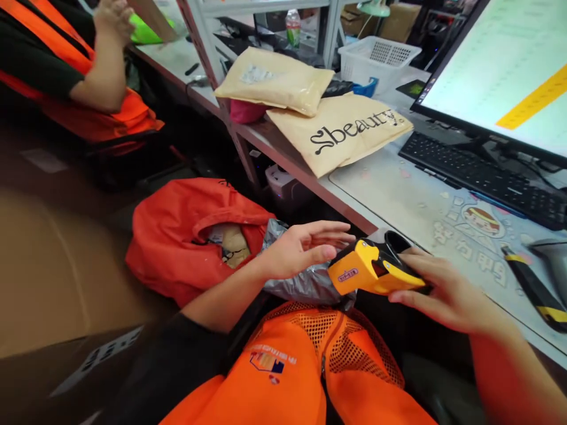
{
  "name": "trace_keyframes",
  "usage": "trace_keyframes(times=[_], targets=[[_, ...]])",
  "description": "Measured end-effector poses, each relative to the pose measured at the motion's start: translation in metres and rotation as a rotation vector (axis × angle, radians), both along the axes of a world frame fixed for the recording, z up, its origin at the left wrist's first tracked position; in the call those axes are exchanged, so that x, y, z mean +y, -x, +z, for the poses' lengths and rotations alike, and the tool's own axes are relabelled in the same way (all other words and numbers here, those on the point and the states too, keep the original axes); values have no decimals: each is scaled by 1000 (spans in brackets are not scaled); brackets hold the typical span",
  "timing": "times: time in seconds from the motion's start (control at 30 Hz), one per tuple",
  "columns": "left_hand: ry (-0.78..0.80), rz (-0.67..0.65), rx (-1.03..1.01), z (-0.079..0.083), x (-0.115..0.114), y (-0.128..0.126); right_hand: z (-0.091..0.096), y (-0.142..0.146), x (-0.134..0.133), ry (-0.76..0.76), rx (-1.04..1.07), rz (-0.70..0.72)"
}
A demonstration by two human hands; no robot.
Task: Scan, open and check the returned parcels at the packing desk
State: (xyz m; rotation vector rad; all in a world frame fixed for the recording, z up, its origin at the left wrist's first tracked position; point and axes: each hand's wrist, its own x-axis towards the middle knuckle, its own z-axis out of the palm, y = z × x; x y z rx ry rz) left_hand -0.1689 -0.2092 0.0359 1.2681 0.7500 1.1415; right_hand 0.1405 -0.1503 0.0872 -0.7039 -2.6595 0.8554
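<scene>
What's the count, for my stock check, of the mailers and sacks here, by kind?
Tan kraft mailers: 2
Grey plastic mailer by the left hand: 1
Red-orange sack: 1
Total: 4
The pink item under the tan mailers is unclear, so it is not counted.

Our workbench, under flat indoor light

We look along a white-topped workbench [354, 198] on a metal shelving frame [199, 53], with a monitor [500, 71], keyboard [482, 177] and white plastic basket [376, 62] on it, above a dark floor [44, 159].
</scene>
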Motion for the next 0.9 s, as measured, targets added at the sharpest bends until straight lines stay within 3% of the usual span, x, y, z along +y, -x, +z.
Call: trace_keyframes(times=[0.07,0.17,0.27,0.37,0.43,0.5,0.6,0.7,0.9], targets=[[103,28,-24,-4,0,-4,-7,5,-2,15,-13,-3],[177,170,-11,-10,-3,-10,-18,9,-3,68,-44,-28],[237,305,-11,-16,-8,-7,-28,12,-2,215,-101,-87],[313,516,-32,-30,-17,24,-39,11,5,403,-190,-149],[376,717,-25,-46,-26,59,-48,9,14,451,-251,-190],[496,827,9,-66,-35,92,-59,10,24,461,-306,-216],[684,874,54,-99,-45,120,-72,22,40,518,-374,-171],[761,901,78,-126,-48,121,-78,40,55,553,-410,-133],[785,849,142,-155,-44,115,-78,51,79,601,-457,-160]])
